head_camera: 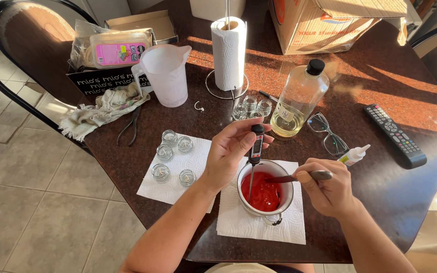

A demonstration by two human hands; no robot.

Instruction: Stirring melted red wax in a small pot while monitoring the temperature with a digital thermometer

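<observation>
Red glossy liquid [263, 194] fills the round pot [285, 201]; left fingers [238, 139] pinch a thermometer [255, 146], right fingers [313, 186] grip a spoon [299, 177].

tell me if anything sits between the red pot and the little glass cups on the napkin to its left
Nothing on the table does. The pot of red liquid and the small glass cups lie on adjoining paper towels with bare towel between. Only the left hand, holding the probe thermometer in the pot, hangs above that gap.
</observation>
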